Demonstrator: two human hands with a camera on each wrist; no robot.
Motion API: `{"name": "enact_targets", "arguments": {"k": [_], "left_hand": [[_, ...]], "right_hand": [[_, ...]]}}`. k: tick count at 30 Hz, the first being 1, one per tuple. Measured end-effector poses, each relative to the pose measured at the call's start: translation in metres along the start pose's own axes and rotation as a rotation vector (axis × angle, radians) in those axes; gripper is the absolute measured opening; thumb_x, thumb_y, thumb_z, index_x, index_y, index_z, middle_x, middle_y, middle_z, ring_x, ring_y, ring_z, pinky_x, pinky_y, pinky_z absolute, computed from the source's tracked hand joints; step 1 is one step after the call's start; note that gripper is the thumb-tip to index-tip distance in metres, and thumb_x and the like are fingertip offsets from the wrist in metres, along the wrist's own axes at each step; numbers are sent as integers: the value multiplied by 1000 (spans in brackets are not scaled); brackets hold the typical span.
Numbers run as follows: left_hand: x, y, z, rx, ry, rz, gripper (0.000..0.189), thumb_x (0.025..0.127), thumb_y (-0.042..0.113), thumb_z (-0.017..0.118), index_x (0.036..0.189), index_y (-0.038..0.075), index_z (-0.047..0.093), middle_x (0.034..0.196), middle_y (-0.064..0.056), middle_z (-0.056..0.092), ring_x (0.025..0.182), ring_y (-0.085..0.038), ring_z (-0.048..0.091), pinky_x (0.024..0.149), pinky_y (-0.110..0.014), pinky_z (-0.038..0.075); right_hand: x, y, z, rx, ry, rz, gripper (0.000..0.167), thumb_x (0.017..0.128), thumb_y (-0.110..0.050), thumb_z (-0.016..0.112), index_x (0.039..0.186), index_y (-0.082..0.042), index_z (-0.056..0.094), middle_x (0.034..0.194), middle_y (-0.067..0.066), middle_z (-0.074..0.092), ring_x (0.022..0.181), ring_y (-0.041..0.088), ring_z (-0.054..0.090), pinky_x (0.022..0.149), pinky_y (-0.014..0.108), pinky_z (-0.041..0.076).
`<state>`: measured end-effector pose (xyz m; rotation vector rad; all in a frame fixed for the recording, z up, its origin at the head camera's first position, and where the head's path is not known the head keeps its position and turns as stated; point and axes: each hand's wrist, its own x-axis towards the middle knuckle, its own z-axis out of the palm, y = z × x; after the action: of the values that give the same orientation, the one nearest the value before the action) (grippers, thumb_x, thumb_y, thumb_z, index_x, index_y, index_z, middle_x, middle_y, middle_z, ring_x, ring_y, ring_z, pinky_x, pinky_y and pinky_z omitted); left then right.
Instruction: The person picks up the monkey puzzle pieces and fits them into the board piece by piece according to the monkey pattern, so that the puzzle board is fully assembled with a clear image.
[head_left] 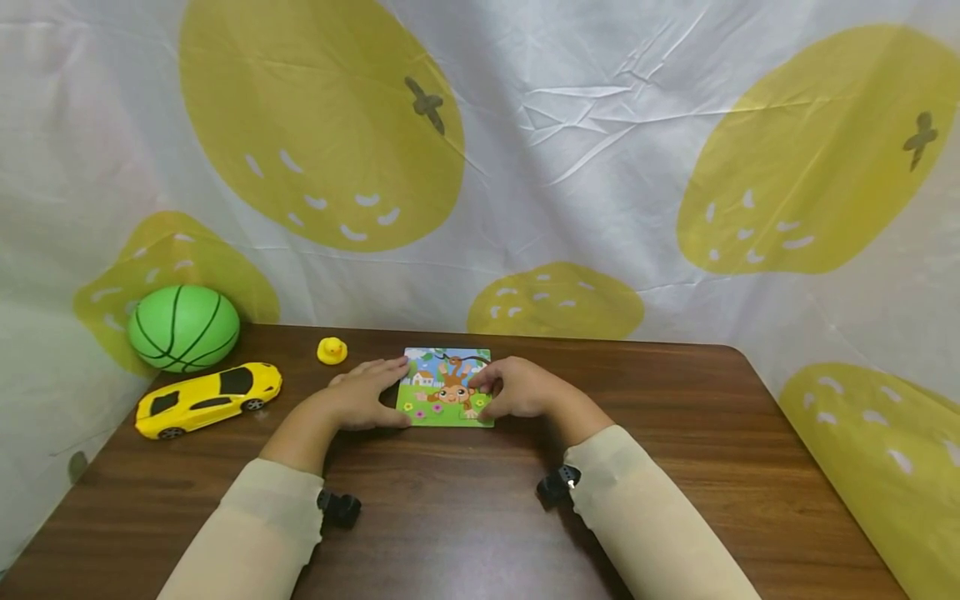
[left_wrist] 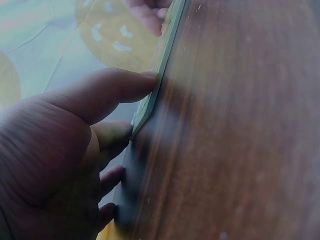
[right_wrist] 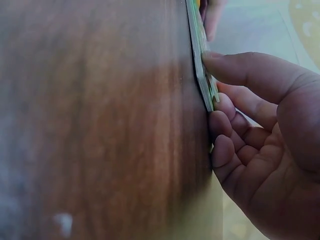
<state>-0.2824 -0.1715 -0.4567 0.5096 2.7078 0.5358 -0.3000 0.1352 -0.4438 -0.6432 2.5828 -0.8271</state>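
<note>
A square jigsaw puzzle point(head_left: 442, 385) with a cartoon monkey picture lies flat near the table's far edge. My left hand point(head_left: 362, 395) is spread around its left side, thumb at the near edge and fingertips at the far left corner. In the left wrist view that thumb point(left_wrist: 122, 87) rests on the board's edge, fingers extended. At the right side, my right hand point(head_left: 521, 388) has its fingers bent over the lower right corner. The right wrist view shows a thin puzzle piece point(right_wrist: 214, 91) slightly raised there, pinched between thumb and index finger.
Left of the puzzle stand a small yellow rubber duck point(head_left: 332, 351), a yellow toy car point(head_left: 210, 400) and a green ball point(head_left: 183, 328). A white curtain point(head_left: 570, 183) with yellow fruit prints hangs right behind the brown wooden table point(head_left: 465, 508).
</note>
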Motion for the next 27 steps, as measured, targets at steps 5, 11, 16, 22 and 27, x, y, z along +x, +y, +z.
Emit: {"name": "enact_targets", "arguments": {"k": [5, 11, 16, 22, 27], "left_hand": [[0, 0, 0, 2, 0, 2, 100, 90, 60, 74, 172, 23, 29, 182, -1, 20, 168, -42, 15, 124, -79, 19], [0, 1, -1, 4, -1, 2, 100, 91, 59, 74, 172, 23, 29, 182, -2, 20, 167, -43, 16, 124, -79, 19], [-1, 2, -1, 3, 1, 2, 99, 91, 59, 74, 172, 23, 29, 182, -1, 20, 167, -42, 16, 124, -79, 19], [-1, 1, -1, 0, 2, 1, 99, 91, 58, 74, 171, 22, 29, 182, -1, 21, 167, -42, 15, 124, -79, 19], [-1, 0, -1, -7, 2, 1, 100, 90, 57, 74, 171, 22, 29, 181, -2, 21, 167, -43, 15, 125, -79, 18]], "right_hand": [[1, -2, -2, 3, -6, 23, 50, 80, -22, 93, 127, -17, 78, 115, -3, 73, 108, 13, 64, 100, 35, 55], [1, -5, -3, -3, -17, 47, 48, 81, -22, 93, 126, -16, 78, 116, -2, 73, 109, 13, 64, 101, 36, 55], [4, -4, -2, -25, -12, 36, 43, 83, -21, 93, 123, -14, 79, 109, -1, 72, 102, 12, 63, 94, 31, 54], [4, -4, -3, -79, -33, 13, 41, 86, -22, 90, 125, -14, 80, 104, -2, 72, 95, 11, 60, 87, 29, 53], [1, -6, -4, -135, -44, -18, 40, 89, -23, 88, 128, -16, 80, 106, -3, 72, 93, 10, 60, 86, 30, 53]]}}
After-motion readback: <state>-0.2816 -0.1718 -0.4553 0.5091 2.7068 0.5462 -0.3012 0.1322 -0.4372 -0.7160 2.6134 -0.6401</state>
